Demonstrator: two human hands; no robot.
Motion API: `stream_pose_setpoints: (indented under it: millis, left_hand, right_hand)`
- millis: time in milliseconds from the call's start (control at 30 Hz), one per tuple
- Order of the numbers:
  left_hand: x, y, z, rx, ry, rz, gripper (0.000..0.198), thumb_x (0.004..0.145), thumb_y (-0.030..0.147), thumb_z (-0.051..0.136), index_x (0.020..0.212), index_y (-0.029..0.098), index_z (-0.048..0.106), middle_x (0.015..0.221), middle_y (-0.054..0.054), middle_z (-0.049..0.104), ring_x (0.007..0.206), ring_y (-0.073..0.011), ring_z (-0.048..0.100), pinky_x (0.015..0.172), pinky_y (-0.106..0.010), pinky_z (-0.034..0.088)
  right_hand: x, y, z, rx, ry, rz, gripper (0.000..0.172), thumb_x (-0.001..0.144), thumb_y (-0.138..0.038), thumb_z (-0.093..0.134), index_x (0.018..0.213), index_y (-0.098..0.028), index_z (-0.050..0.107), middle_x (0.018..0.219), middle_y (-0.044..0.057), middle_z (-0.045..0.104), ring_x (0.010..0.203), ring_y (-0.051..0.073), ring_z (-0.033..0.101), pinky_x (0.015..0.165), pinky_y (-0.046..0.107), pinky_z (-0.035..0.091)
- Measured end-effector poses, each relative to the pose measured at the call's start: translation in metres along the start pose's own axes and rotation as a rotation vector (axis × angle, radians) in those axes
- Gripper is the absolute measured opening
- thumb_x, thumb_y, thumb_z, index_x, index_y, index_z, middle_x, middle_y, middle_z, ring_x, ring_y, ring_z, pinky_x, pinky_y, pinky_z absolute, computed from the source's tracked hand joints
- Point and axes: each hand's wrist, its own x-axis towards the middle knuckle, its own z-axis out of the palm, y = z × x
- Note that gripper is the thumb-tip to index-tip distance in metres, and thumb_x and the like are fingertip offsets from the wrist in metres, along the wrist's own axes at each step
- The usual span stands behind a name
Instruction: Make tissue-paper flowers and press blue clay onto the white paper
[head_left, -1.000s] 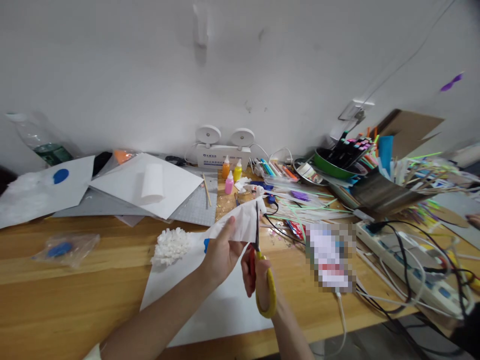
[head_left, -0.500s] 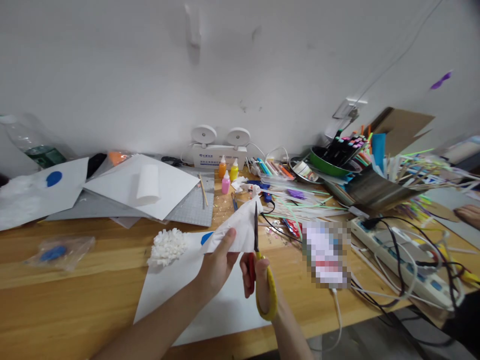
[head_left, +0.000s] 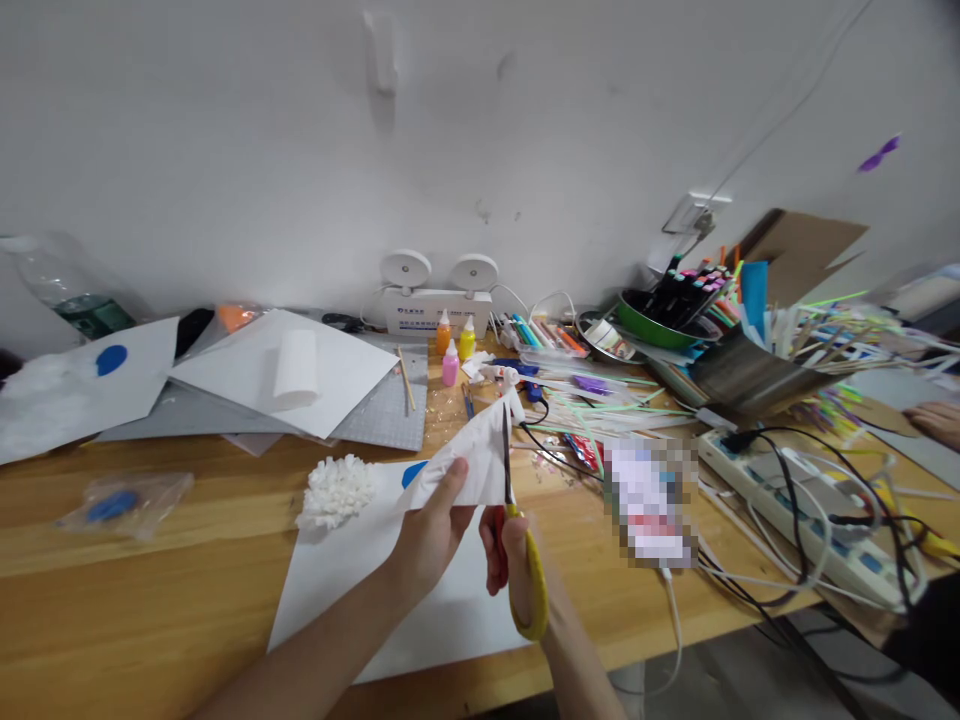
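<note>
A folded sheet of thin white tissue paper (head_left: 469,465) is pinched between the thumb and fingers of my left hand (head_left: 435,530). My right hand (head_left: 514,560) grips scissors (head_left: 533,590) with red and yellow handles, their dark blades upright along the tissue's right edge. Beneath both hands lies a white sheet of paper (head_left: 337,620) on the wooden table. A fluffy white clump of tissue pieces (head_left: 339,490) rests on that sheet's upper left, and a blue spot (head_left: 412,473) shows beside the held tissue, partly covered by it.
A glue gun (head_left: 517,375) and small paint bottles (head_left: 450,363) stand beyond my hands. On the right are a power strip (head_left: 802,520) with cables and a green bowl of markers (head_left: 664,325). White boards and a paper roll (head_left: 297,368) lie left. Another person's hand (head_left: 934,420) is far right.
The scissor blades have come closer together at the tissue's right edge, and a narrow strip now stands out right of them. My left hand keeps its hold.
</note>
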Motion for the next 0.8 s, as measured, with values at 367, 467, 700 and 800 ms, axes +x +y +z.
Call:
stream_pose_setpoints:
  millis: [367,467,700,800]
  left_hand:
    - [-0.005,0.001,-0.001,-0.016,0.007,-0.03,0.033,0.071,0.03,0.061,0.099,0.012,0.063,0.089,-0.008,0.069,0.093,-0.0259,0.061,0.081,-0.034,0.049]
    - [-0.004,-0.001,-0.002,-0.074,0.054,0.002,0.031,0.072,0.027,0.061,0.099,0.012,0.062,0.094,-0.008,0.068,0.096,-0.0231,0.059,0.086,-0.032,0.046]
    - [-0.007,-0.004,-0.005,-0.084,0.182,0.014,0.024,0.068,0.024,0.066,0.09,0.015,0.066,0.093,-0.005,0.069,0.098,-0.0192,0.059,0.085,-0.025,0.046]
    - [-0.009,-0.006,-0.005,-0.027,0.196,0.032,0.025,0.066,0.027,0.068,0.089,0.016,0.067,0.09,-0.004,0.069,0.098,-0.0193,0.059,0.085,-0.024,0.046]
  right_hand:
    - [-0.002,-0.01,0.004,0.011,0.029,0.128,0.066,0.052,-0.084,0.034,0.049,-0.018,0.036,0.031,-0.009,0.028,0.019,0.003,0.03,0.021,0.014,0.021]
    - [-0.003,-0.009,0.007,0.025,0.063,0.154,0.064,0.055,-0.082,0.034,0.049,-0.018,0.035,0.032,-0.009,0.029,0.019,0.003,0.028,0.02,0.014,0.018]
    - [-0.002,0.01,0.005,0.056,-0.055,0.012,0.065,0.061,-0.081,0.025,0.053,-0.018,0.037,0.034,-0.009,0.028,0.025,0.003,0.026,0.027,0.015,0.019]
    - [-0.002,0.014,0.003,0.067,-0.066,0.009,0.065,0.062,-0.081,0.024,0.056,-0.018,0.039,0.038,-0.009,0.03,0.028,0.003,0.027,0.029,0.016,0.02]
